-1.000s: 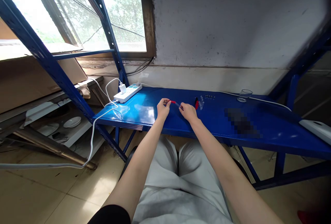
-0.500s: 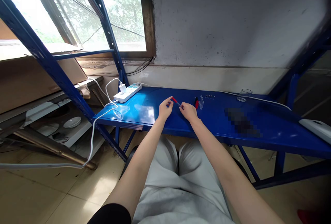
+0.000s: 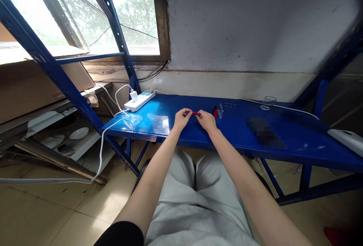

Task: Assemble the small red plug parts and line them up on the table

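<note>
Half a second earlier the red stick had slanted up to my left fingertips, with a see-through length showing beside my right hand; now it lay nearly level, and only a short red stretch showed in the gap. My left hand [image 3: 182, 119] pinched one end between thumb and fingers, and my right hand [image 3: 207, 120] pinched the other. The red stick [image 3: 194, 113] was held over the blue table [image 3: 235, 130], to the right of the power strip [image 3: 140, 101] and a little nearer to me. I took the closer grip to mean that both hands were working on the one piece; whether the see-through part was inside my right fingers I could not tell.

Farther right of the power strip, just past my right hand, were some red and black pieces [image 3: 215, 114], then clear pieces [image 3: 221, 112] and a row of tiny parts [image 3: 230, 105]. I judged those the likeliest to be knocked by my right knuckles. The drinking glass [image 3: 268, 103] and a blurred dark patch [image 3: 265, 134] were much farther right of the strip. A white cord [image 3: 101, 151] ran from the strip over the table's edge, well apart from my hands.
</note>
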A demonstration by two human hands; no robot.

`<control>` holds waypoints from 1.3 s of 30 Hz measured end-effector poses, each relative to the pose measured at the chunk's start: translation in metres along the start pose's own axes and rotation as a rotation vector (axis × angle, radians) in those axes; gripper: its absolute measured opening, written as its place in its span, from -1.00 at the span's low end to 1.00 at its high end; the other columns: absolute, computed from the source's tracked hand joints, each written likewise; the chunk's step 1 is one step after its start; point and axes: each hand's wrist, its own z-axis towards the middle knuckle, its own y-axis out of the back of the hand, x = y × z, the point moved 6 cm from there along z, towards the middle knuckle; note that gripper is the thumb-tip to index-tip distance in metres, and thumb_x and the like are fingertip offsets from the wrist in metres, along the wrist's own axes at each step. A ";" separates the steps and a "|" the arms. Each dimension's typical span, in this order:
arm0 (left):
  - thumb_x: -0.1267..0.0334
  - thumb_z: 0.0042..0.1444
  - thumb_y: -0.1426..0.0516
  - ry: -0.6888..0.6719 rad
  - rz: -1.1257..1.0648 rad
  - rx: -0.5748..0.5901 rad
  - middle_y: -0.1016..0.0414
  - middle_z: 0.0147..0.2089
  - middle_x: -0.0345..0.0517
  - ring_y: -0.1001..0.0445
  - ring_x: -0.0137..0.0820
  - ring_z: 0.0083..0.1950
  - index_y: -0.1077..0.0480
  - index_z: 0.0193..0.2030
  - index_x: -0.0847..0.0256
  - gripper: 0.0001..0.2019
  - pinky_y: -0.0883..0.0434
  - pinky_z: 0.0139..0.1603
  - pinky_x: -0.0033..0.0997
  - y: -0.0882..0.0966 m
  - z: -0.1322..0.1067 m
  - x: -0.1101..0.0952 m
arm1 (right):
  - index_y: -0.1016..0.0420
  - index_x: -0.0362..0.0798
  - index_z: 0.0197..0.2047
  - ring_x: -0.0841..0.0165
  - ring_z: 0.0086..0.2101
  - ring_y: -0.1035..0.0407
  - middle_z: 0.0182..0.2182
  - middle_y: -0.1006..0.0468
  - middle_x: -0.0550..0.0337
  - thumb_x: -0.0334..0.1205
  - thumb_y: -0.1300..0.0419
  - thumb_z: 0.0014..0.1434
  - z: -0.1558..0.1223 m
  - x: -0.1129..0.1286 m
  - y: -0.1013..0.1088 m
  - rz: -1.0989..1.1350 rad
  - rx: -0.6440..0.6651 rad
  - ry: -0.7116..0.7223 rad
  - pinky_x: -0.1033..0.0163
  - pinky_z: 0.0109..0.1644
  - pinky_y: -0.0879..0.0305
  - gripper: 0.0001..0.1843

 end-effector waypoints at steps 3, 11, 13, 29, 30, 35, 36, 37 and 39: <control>0.18 0.02 -0.13 0.019 -0.025 0.017 -0.48 -0.32 -0.11 -0.36 -0.49 -0.40 -0.44 -0.31 0.23 -0.82 -0.34 -0.32 -0.46 -0.002 0.000 0.003 | -0.38 -0.04 -0.25 0.37 -0.47 -0.32 -0.46 -0.48 0.15 -0.22 0.02 0.19 0.000 0.001 0.001 0.013 0.004 0.024 0.33 -0.45 -0.01 -0.82; 0.16 0.01 -0.14 0.027 -0.092 0.026 -0.47 -0.28 -0.08 -0.33 -0.52 -0.42 -0.42 -0.16 0.24 -0.72 -0.33 -0.34 -0.49 -0.005 0.001 0.006 | -0.36 -0.07 -0.25 0.39 -0.49 -0.31 -0.50 -0.46 0.16 -0.12 0.05 0.22 -0.002 0.010 0.005 0.086 -0.004 0.076 0.33 -0.43 0.00 -0.75; 0.14 0.00 -0.15 0.029 -0.058 0.038 -0.48 -0.27 -0.07 -0.34 -0.50 -0.40 -0.44 -0.23 0.26 -0.74 -0.33 -0.33 -0.47 -0.005 0.001 0.006 | -0.36 -0.07 -0.26 0.39 -0.50 -0.30 -0.51 -0.45 0.17 -0.12 0.05 0.22 -0.002 0.012 0.006 0.093 -0.005 0.086 0.33 -0.42 0.01 -0.75; 0.12 -0.07 -0.17 0.069 -0.027 0.054 -0.46 -0.45 -0.13 -0.36 -0.45 -0.42 -0.46 -0.44 0.27 -0.78 -0.30 -0.37 -0.47 -0.009 0.003 0.009 | -0.35 -0.09 -0.27 0.35 -0.41 -0.33 -0.42 -0.48 0.09 -0.22 0.10 0.24 -0.001 0.017 0.003 -0.008 -0.057 0.169 0.29 -0.30 -0.03 -0.75; 0.12 -0.07 -0.17 0.075 -0.033 0.057 -0.45 -0.47 -0.14 -0.36 -0.45 -0.43 -0.46 -0.45 0.28 -0.77 -0.30 -0.38 -0.47 -0.011 0.003 0.009 | -0.36 -0.10 -0.27 0.34 -0.40 -0.34 -0.42 -0.49 0.08 -0.22 0.10 0.24 -0.001 0.016 0.003 -0.013 -0.057 0.163 0.29 -0.30 -0.03 -0.76; 0.07 -0.07 -0.15 0.106 -0.045 0.097 -0.41 -0.53 -0.17 -0.33 -0.46 -0.47 -0.45 -0.50 0.29 -0.73 -0.26 -0.44 -0.49 -0.021 0.009 0.014 | -0.38 -0.10 -0.25 0.34 -0.40 -0.35 -0.42 -0.49 0.08 -0.22 0.09 0.23 0.000 0.011 0.002 -0.022 -0.056 0.121 0.29 -0.30 -0.04 -0.75; 0.08 -0.07 -0.14 0.108 -0.017 0.106 -0.40 -0.54 -0.17 -0.33 -0.46 -0.48 -0.45 -0.51 0.29 -0.73 -0.25 -0.45 -0.49 -0.022 0.012 0.015 | -0.38 -0.10 -0.23 0.34 -0.41 -0.35 -0.42 -0.49 0.08 -0.22 0.09 0.23 0.000 0.010 0.002 -0.019 -0.053 0.112 0.29 -0.31 -0.04 -0.75; 0.09 -0.08 -0.15 0.107 0.026 0.113 -0.40 -0.55 -0.17 -0.33 -0.46 -0.48 -0.44 -0.52 0.28 -0.74 -0.24 -0.45 -0.48 -0.021 0.016 0.016 | -0.39 -0.10 -0.21 0.35 -0.42 -0.34 -0.42 -0.49 0.09 -0.21 0.08 0.23 0.000 0.010 0.002 -0.014 -0.052 0.105 0.30 -0.32 -0.04 -0.74; 0.13 -0.09 -0.15 0.099 0.153 0.104 -0.40 -0.55 -0.16 -0.33 -0.43 -0.48 -0.43 -0.54 0.27 -0.78 -0.24 -0.44 -0.46 -0.016 0.024 0.018 | -0.39 -0.10 -0.15 0.36 -0.43 -0.34 -0.43 -0.49 0.11 -0.19 0.08 0.23 0.000 0.010 0.003 0.005 -0.054 0.106 0.30 -0.33 -0.05 -0.72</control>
